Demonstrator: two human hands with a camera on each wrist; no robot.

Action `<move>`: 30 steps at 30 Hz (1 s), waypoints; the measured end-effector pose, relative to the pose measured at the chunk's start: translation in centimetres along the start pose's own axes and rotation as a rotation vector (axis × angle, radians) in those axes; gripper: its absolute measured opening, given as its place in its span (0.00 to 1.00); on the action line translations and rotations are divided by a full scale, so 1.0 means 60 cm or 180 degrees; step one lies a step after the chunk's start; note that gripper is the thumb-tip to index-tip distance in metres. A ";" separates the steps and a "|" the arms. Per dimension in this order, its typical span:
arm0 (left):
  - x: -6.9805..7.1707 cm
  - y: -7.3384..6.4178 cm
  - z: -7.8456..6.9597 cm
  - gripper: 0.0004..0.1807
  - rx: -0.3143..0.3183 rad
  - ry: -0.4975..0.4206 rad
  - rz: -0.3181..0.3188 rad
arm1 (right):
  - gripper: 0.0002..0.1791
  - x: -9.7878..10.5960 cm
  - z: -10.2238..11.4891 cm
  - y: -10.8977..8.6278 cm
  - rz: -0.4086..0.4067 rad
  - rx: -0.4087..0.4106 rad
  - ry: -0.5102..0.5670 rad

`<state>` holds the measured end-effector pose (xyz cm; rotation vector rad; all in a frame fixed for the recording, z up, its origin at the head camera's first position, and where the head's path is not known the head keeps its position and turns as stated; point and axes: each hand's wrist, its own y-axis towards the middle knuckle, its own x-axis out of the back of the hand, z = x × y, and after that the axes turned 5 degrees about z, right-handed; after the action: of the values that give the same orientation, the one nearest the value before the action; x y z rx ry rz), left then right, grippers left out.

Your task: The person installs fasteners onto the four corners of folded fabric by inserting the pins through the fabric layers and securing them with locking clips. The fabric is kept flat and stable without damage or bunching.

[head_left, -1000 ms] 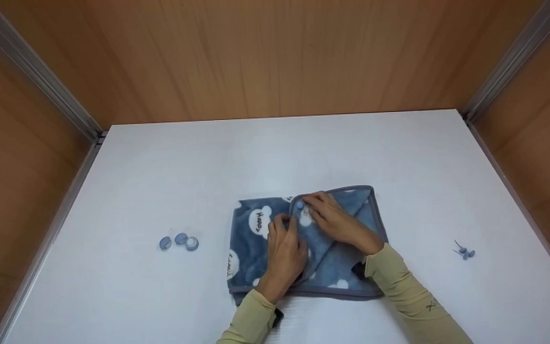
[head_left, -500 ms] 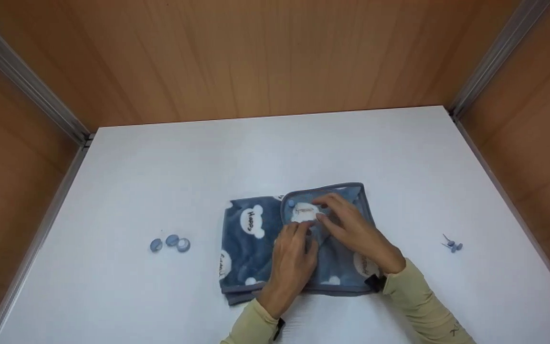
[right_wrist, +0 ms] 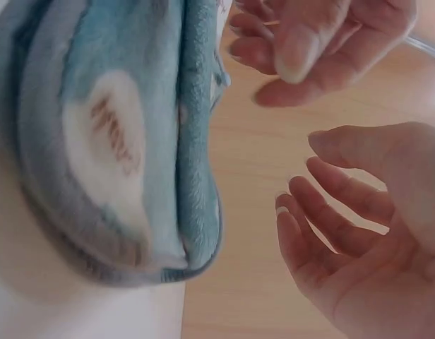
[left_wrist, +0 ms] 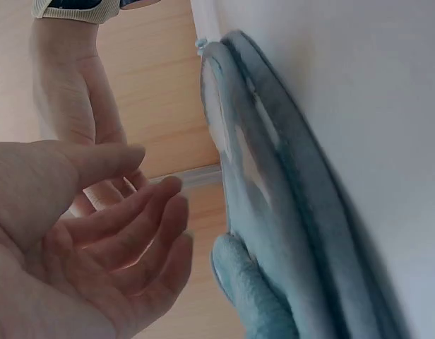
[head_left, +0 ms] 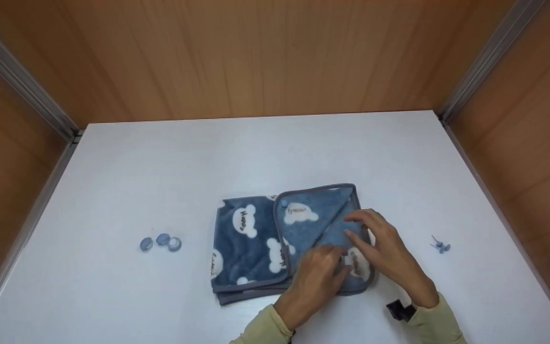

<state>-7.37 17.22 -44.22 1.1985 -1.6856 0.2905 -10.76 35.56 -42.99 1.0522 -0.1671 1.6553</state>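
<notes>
A folded blue blanket (head_left: pixel 246 258) with white bear-head patches lies on the table, one corner flap (head_left: pixel 299 234) turned back over it. At that flap's upper corner sits a small blue round button (head_left: pixel 284 203), which sticks up from the cloth in the left wrist view. My left hand (head_left: pixel 315 279) is over the blanket's lower right part, fingers loosely bent and holding nothing. Beside it, at the blanket's right edge, my right hand (head_left: pixel 389 248) has thumb and fingers spread apart with nothing between them. Both wrist views show the hands apart from the cloth (right_wrist: pixel 111 141).
Three round blue caps (head_left: pixel 162 239) lie left of the blanket on the white table (head_left: pixel 256 153). To the right is a little cluster of blue-headed pins (head_left: pixel 440 245). Wooden panels (head_left: pixel 256 57) stand at the back and both sides.
Both hands have moved right and towards me, leaving the flap near the button, which the right hand was touching. The flap now lies uncovered. The head view has shifted slightly.
</notes>
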 end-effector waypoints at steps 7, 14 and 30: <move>-0.006 -0.002 -0.010 0.15 -0.0205 0.0225 0.0269 | 0.19 0.015 -0.004 -0.035 -0.0237 -0.0215 -0.0043; -0.012 -0.006 -0.008 0.18 -0.0280 0.0186 0.0811 | 0.19 0.022 -0.019 -0.064 -0.0463 -0.0428 -0.0056; -0.009 -0.019 0.000 0.21 -0.0549 0.0321 0.0980 | 0.16 0.040 -0.070 -0.104 -0.0900 -0.1262 -0.0180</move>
<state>-6.46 16.97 -45.03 0.7844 -1.7661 0.3786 -7.81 42.09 -46.27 0.7796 -0.3518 1.2724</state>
